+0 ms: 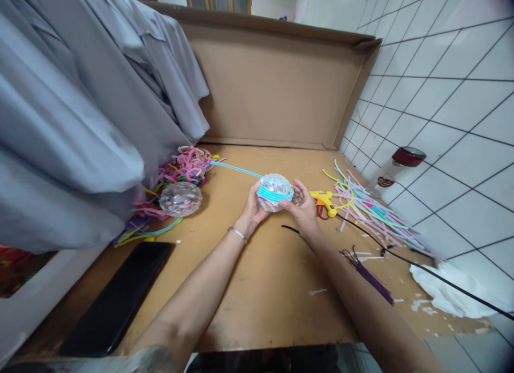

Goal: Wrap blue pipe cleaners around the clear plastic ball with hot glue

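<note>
ball (276, 180): clr | cord (275, 194): lt blu | tiles (437, 99): wht w/ blk grid

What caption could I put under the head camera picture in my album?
Left hand and right hand hold a clear ball banded with blue cord, a yellow glue gun lying nearby.

Brown tabletop (261, 292), black phone (118, 298), yellow glue gun (329, 204), pastel strands (372, 212), purple bundle (373, 280), white tissue (445, 297)

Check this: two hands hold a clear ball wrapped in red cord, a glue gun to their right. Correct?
The head view shows blue cord, not red. The left hand and right hand do hold the clear ball, and the glue gun is to their right.
</note>
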Action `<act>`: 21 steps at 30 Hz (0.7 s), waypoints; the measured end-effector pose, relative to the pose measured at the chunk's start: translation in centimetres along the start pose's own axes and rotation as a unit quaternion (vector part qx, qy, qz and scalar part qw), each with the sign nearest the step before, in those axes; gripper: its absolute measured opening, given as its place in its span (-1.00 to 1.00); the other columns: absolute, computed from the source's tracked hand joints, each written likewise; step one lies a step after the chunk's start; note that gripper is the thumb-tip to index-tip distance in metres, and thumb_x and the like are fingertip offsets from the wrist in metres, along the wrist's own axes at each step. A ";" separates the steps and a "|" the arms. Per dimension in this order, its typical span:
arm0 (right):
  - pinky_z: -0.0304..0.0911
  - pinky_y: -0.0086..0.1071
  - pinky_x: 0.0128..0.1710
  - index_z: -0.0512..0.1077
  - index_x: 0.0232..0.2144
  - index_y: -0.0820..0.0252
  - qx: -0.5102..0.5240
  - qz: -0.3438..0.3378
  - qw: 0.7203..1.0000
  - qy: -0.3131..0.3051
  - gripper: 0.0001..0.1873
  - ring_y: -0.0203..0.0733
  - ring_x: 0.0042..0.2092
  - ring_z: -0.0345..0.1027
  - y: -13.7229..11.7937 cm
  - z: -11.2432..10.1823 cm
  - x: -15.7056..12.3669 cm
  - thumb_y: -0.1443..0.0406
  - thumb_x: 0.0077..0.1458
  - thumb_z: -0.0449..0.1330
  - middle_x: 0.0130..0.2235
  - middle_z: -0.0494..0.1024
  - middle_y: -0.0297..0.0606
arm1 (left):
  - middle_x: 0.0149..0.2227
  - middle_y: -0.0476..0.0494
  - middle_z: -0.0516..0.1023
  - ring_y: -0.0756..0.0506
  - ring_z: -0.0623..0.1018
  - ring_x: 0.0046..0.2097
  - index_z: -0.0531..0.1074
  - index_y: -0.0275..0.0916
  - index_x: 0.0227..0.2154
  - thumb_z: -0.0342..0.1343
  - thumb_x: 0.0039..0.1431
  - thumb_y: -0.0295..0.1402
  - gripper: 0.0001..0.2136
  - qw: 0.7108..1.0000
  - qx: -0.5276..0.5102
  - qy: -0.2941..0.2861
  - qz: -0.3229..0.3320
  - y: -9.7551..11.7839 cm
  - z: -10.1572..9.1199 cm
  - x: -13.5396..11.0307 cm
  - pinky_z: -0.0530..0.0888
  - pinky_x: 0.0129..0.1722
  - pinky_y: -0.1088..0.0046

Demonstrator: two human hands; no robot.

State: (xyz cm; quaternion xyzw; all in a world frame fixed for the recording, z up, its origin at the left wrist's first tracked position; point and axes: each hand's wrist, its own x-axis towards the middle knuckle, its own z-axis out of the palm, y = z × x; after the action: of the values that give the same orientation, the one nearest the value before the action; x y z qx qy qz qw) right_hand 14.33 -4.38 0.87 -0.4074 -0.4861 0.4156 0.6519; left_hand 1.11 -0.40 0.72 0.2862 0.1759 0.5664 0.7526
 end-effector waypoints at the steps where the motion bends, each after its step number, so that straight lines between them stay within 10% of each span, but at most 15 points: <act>1: 0.26 -0.07 0.17 0.32 0.12 0.10 0.010 0.003 1.000 -0.001 -0.05 0.00 0.12 0.36 -0.1 -0.1 0.1 0.08 -0.38 0.50 0.11 0.47 -0.06 | -0.21 -0.14 0.65 -0.23 0.59 -0.03 0.50 -0.25 -0.18 0.21 -0.02 0.01 -0.55 1.000 -0.004 -0.001 -0.003 0.1 0.1 -0.1 0.47 0.07 0.20; 21: 0.16 -0.13 0.26 0.54 -0.14 0.07 0.174 0.043 0.984 -0.021 -0.57 -0.09 0.14 0.38 0.4 0.5 -0.3 0.04 -0.06 0.36 -0.02 0.61 -0.24 | -0.13 -0.12 0.63 -0.19 0.57 0.00 0.48 -0.23 -0.11 0.21 -0.02 0.01 -0.51 0.994 -0.103 -0.030 -0.028 0.0 1.0 -1.3 0.38 0.20 0.12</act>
State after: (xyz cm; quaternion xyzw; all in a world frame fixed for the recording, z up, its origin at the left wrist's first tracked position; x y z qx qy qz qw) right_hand 13.72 -4.43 0.51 -0.2995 -0.4017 0.5298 0.6843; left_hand 1.33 -1.83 1.42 0.2188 0.1021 0.5517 0.7983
